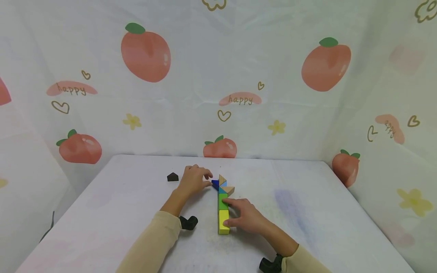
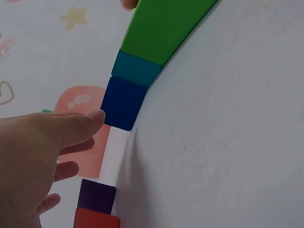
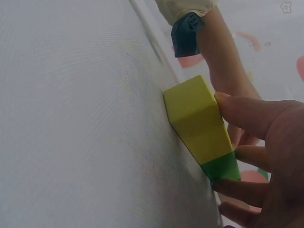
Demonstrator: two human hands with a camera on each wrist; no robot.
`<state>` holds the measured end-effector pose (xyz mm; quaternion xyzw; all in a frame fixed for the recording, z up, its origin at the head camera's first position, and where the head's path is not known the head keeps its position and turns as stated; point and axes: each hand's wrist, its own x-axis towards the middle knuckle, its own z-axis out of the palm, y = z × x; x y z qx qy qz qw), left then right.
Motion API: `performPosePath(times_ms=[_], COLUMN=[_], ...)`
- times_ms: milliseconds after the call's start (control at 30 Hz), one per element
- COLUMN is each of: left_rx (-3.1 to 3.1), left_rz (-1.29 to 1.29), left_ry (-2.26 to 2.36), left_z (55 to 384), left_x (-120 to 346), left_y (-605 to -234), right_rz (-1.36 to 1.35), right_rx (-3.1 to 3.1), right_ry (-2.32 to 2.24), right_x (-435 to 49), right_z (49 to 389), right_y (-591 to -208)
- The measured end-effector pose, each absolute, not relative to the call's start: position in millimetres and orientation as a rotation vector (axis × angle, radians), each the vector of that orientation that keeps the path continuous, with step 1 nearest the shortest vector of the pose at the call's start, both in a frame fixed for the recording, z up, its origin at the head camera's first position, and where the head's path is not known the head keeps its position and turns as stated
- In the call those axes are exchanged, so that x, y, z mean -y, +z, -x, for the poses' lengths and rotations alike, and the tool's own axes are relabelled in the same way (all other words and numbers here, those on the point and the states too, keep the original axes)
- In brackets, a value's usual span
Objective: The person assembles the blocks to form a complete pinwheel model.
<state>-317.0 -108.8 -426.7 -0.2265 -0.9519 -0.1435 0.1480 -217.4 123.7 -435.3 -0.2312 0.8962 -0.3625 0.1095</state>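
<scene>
A straight row of toy blocks runs away from me: a yellow block (image 1: 223,220) nearest, a green block (image 1: 223,203) beyond it, then light blue and natural-wood triangles (image 1: 228,190). A dark blue block (image 2: 122,103) adjoins the row's far left side. My left hand (image 1: 194,179) is beside it, its thumb tip touching or almost touching that block and its other fingers loosely bent. My right hand (image 1: 247,216) lies along the row's right side, fingers spread, the thumb against the yellow block and a fingertip on the green one.
A dark pentagonal block (image 1: 172,176) lies left of my left hand. In the left wrist view, a purple block (image 2: 96,195) and a red block (image 2: 96,218) appear beyond that hand. Patterned cloth (image 1: 191,76) hangs behind the white table (image 1: 307,212).
</scene>
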Motion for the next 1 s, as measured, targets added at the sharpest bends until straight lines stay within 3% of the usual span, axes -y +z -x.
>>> performPosePath(times_ms=[1000], left_rx=[3.012], left_rz=[0.384], left_ry=[-0.718], left_z=[329.9], left_x=[156.5], left_y=[-426.6], right_rz=[0.699], right_rx=[-2.644], right_ry=[-1.074], right_x=[-125.2], right_z=[215.7], right_y=[-434.8])
